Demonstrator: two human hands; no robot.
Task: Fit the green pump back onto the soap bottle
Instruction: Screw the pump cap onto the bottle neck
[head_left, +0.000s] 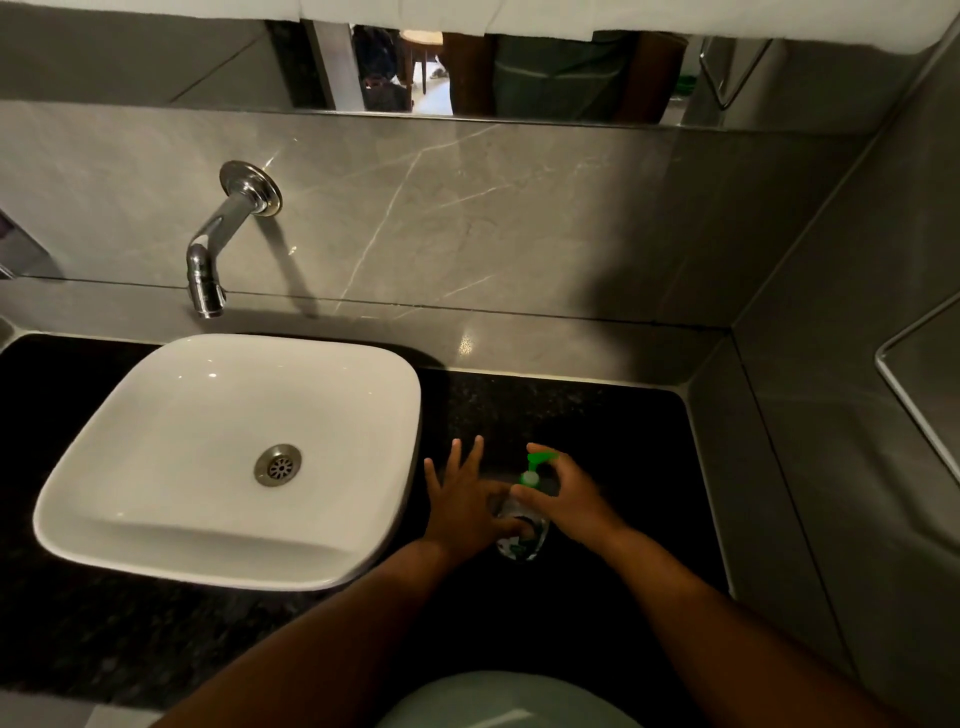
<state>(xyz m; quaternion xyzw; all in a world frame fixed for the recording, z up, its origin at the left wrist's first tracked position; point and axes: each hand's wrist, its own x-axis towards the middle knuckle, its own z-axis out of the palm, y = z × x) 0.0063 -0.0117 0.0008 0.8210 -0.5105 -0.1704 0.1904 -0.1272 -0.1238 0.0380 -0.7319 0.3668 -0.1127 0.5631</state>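
A clear plastic soap bottle (521, 535) with a glossy green pump (536, 466) stands on the dark speckled stone surface (597, 415), just right of the smooth white rounded-square sink (156, 415); a chrome spout (208, 270) juts from the veined grey wall. The left hand (462, 506) steadies the bottle's side, fingers splayed. The right hand (563, 493) has its grip closed around the pump at the bottle's neck.
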